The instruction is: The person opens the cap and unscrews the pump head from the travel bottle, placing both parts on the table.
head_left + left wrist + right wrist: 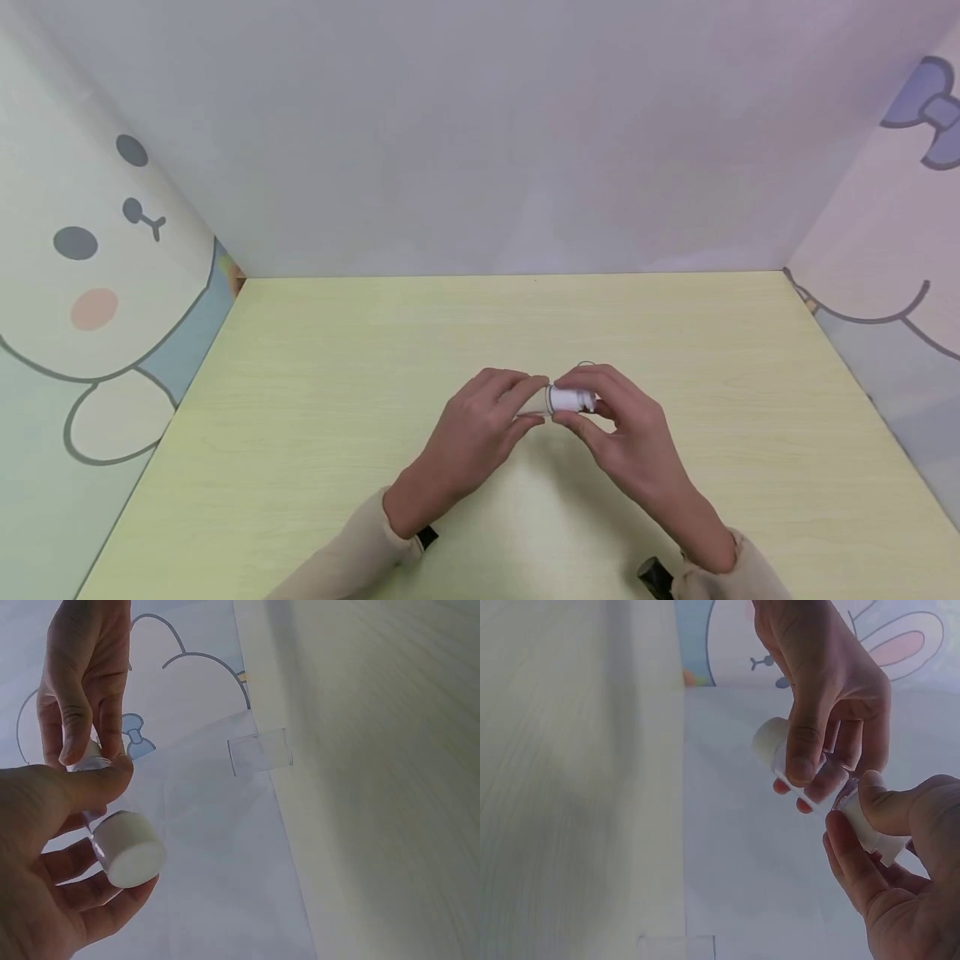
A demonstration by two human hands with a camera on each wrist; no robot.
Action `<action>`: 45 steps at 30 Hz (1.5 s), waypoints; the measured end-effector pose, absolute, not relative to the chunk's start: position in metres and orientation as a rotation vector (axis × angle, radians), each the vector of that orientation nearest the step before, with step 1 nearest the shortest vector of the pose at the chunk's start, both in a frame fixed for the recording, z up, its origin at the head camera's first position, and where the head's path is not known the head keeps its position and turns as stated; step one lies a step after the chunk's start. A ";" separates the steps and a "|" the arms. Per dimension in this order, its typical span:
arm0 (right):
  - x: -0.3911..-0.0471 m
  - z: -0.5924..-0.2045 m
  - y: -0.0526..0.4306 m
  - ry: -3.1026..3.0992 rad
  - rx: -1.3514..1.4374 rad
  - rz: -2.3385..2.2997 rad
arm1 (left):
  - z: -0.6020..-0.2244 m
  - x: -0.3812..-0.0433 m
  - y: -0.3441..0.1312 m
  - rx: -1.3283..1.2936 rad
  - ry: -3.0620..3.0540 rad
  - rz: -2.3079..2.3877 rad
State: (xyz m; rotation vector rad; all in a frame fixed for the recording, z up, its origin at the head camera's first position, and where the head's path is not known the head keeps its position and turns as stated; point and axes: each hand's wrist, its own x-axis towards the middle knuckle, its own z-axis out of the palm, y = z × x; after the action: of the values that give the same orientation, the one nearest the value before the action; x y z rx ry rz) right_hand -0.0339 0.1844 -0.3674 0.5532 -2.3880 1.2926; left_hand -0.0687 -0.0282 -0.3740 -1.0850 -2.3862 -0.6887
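A small clear bottle with white ends (564, 400) is held on its side between the two hands, above the table. My left hand (476, 421) grips its clear body, thumb on one side and fingers on the other. A wide round white end (135, 851) sticks out past the left fingers in the left wrist view. My right hand (630, 429) pinches the other white part (870, 825) between thumb and fingers. The far tip beyond that part is partly hidden by the right fingers. A thin dark loop (586, 363) shows just above the right hand.
The pale wooden table (337, 358) lies beneath both hands. A plain whitish wall (480, 150) stands at the back, with cartoon-printed panels (112, 333) at the sides. Clear tape (259, 750) sits at the table's edge. Black devices (656, 575) are on the wrists.
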 end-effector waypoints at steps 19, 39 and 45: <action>-0.042 -0.373 0.177 -2.086 0.837 0.944 | -0.363 -0.074 -0.032 -1.145 -2.484 -1.263; -0.040 -0.365 0.174 -2.001 1.132 0.703 | -0.362 -0.087 -0.049 -1.193 -2.699 -2.196; -0.039 -0.364 0.178 -2.092 1.143 0.767 | -0.366 -0.088 -0.051 -1.209 -2.668 -2.230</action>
State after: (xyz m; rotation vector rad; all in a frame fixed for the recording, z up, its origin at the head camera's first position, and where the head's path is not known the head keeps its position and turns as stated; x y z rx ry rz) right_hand -0.0388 0.1775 -0.3636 1.1433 -2.0916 0.7672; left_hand -0.0880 -0.0508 -0.3663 -1.2086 -2.6683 -2.2301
